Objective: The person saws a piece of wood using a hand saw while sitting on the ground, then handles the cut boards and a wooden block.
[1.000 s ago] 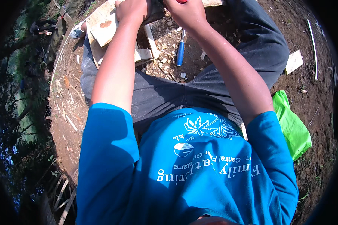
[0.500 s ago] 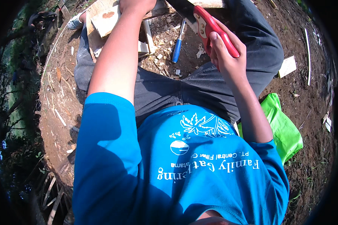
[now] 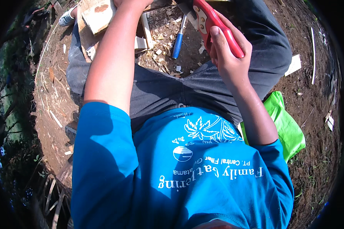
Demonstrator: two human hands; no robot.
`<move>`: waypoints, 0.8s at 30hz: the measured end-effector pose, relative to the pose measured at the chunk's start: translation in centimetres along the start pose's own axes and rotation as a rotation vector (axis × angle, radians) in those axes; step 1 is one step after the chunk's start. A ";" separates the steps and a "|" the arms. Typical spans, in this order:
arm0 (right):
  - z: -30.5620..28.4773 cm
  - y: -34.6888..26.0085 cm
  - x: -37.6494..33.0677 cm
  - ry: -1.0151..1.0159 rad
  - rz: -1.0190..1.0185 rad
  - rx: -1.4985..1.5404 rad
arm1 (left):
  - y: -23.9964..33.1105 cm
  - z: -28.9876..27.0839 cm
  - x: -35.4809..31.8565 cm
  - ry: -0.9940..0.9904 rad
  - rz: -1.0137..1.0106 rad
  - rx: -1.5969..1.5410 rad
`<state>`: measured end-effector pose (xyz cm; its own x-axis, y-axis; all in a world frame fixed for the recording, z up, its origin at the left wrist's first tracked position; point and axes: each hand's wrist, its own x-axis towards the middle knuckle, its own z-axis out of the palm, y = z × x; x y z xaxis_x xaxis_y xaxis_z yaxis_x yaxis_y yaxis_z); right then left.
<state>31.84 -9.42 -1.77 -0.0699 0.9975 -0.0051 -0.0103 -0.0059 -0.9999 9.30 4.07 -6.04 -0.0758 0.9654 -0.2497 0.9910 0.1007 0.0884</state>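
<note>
Red-handled saw [image 3: 210,17] slants across the upper middle of the frame, right of centre, its dark toothed blade [image 3: 188,11] pointing up and left, with the far end out of our sight. Our right hand [image 3: 233,57] is clamped around its grip, thumb lying on the near side. Our left hand [image 3: 133,3] is cut by the top edge, left of the blade; we cannot tell how its fingers are set. Below the blade we see a blue-handled tool [image 3: 177,45] lying among wood chips [image 3: 158,52], and at upper left a pale wood block [image 3: 98,17] with a brown patch. Our dark trousers [image 3: 214,93] spread below these. Toward the right lie a bright green bag [image 3: 284,124], a flat pale board [image 3: 293,65] and a thin pale strip [image 3: 313,55] on brown soil [image 3: 317,101].
</note>
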 end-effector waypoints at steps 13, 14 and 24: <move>5.7 7.8 4.2 0.068 -0.052 0.217 | -0.9 0.0 0.7 0.009 -0.139 -0.054; 5.5 9.6 3.3 0.070 -0.210 0.261 | -0.9 0.4 1.1 0.026 -0.130 -0.053; -5.7 -4.5 -9.2 -0.029 0.288 -0.094 | -1.0 0.4 1.1 -0.030 0.042 0.090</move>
<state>38.22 -18.20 2.71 -0.0846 0.9534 -0.2897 0.1059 -0.2805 -0.9540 8.29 4.91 -6.80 -0.0324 0.9603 -0.2769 0.9992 0.0374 0.0126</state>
